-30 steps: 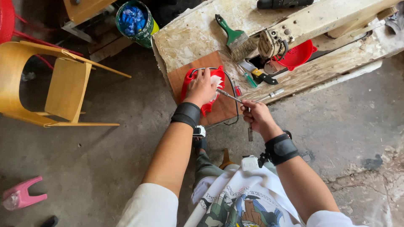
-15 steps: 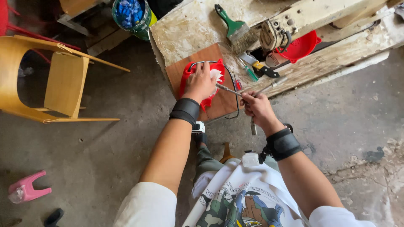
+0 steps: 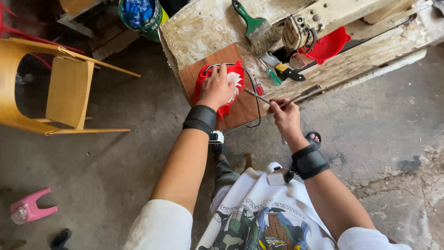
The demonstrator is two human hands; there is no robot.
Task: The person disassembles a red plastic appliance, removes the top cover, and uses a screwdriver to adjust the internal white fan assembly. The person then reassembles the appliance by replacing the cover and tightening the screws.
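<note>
Paintbrush point(image 3: 255, 25) and screwdrivers point(image 3: 277, 74) just beyond left hand point(image 3: 217, 88) on red part point(image 3: 231, 78)

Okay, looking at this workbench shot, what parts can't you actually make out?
Head view:
- Red part: mostly under the left hand.
- Thin tool: its rear end is hidden inside the right hand; tip too small to tell.
- Blue bits in the bucket: too small, cut by the top edge.
- Machine: cut off by the top edge.

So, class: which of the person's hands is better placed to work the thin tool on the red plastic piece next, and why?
The right hand: it holds the thin metal tool, tip near the red plastic piece. The left hand lies flat on that piece, pressing it to the brown wooden board.
</note>
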